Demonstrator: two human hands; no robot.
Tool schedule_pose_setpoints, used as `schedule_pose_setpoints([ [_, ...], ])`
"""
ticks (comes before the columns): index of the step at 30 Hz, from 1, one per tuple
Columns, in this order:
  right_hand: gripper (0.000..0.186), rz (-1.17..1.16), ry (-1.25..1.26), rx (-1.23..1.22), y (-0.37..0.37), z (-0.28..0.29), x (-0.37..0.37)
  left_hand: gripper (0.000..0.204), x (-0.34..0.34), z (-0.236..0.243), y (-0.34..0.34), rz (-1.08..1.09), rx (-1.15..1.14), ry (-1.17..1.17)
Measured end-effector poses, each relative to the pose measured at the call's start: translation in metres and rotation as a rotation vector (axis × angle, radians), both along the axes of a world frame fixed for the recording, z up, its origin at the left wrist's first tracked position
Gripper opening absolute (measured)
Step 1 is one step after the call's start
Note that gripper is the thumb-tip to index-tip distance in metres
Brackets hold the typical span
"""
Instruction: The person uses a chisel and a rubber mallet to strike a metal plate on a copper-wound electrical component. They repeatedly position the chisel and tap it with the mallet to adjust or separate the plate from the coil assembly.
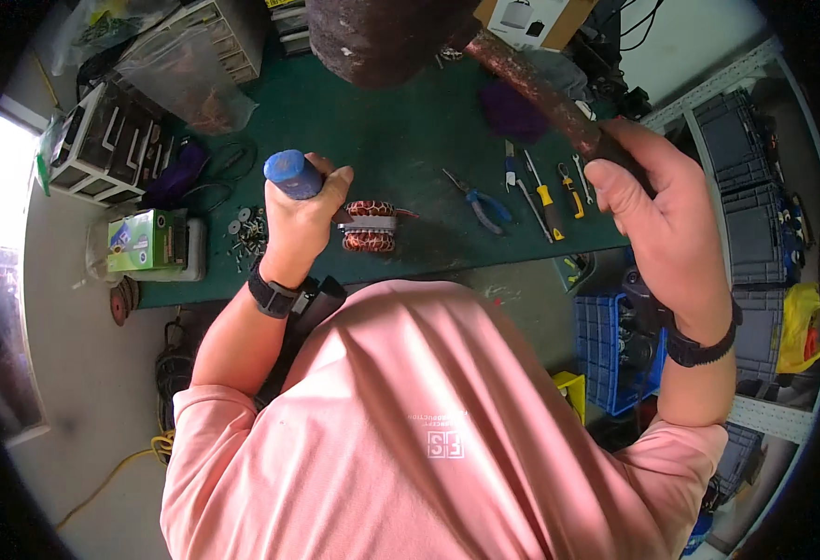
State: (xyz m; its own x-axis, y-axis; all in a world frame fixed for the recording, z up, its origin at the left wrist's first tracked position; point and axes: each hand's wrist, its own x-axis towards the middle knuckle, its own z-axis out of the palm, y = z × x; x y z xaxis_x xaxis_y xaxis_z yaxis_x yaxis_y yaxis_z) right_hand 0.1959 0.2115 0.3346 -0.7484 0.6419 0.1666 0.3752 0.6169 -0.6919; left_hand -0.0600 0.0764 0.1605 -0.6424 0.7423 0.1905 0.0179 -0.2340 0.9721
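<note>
My right hand (664, 201) is wrapped round the worn, rusty brown handle of a large hammer (533, 86). It is raised close to the camera, its dark head at the top middle. My left hand (305, 217) closes round a thick blue-topped tool (294, 174) held roughly upright; its working end is hidden below the hand. Just right of that hand, a copper-wound motor stator (370, 239) with a grey metal core lies on the green work table (391, 140). Whether the tool touches the stator I cannot tell.
Blue pliers (486, 209), screwdrivers (545, 194), yellow-handled cutters (572, 198) and a wrench (584, 177) lie at right. Loose screws and washers (245, 233) sit left, near a green box (147, 241). A blue crate (606, 350) stands below the table's right end; shelved grey bins (750, 233) are beyond.
</note>
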Motion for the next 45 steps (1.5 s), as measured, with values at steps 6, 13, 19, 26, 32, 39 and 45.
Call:
schedule_pose_setpoints([
  [6, 0.033, 0.028, -0.004, -0.037, 0.005, -0.005, 0.0, 0.015, 0.0, -0.013, -0.003, 0.021, -0.007, -0.037],
  [13, 0.031, 0.043, 0.013, -0.047, 0.006, -0.007, -0.001, 0.016, 0.0, -0.019, -0.001, 0.014, -0.03, -0.017],
  [19, 0.03, 0.039, 0.023, -0.034, 0.006, -0.009, -0.002, 0.016, 0.005, -0.011, -0.001, 0.011, -0.106, 0.067],
  [26, 0.031, 0.059, -0.009, 0.034, 0.006, -0.009, -0.002, 0.016, 0.009, -0.015, -0.002, 0.013, -0.103, 0.118],
  [32, 0.032, 0.071, 0.005, 0.011, 0.005, -0.012, 0.0, 0.016, 0.01, -0.014, -0.002, 0.022, -0.121, 0.186],
  [39, 0.031, 0.077, 0.033, 0.026, 0.004, -0.013, 0.002, 0.019, 0.007, -0.014, 0.0, 0.026, -0.15, 0.204],
  [45, 0.031, 0.065, 0.02, 0.002, 0.002, -0.012, 0.005, 0.019, 0.008, -0.012, 0.001, 0.009, -0.137, 0.182],
])
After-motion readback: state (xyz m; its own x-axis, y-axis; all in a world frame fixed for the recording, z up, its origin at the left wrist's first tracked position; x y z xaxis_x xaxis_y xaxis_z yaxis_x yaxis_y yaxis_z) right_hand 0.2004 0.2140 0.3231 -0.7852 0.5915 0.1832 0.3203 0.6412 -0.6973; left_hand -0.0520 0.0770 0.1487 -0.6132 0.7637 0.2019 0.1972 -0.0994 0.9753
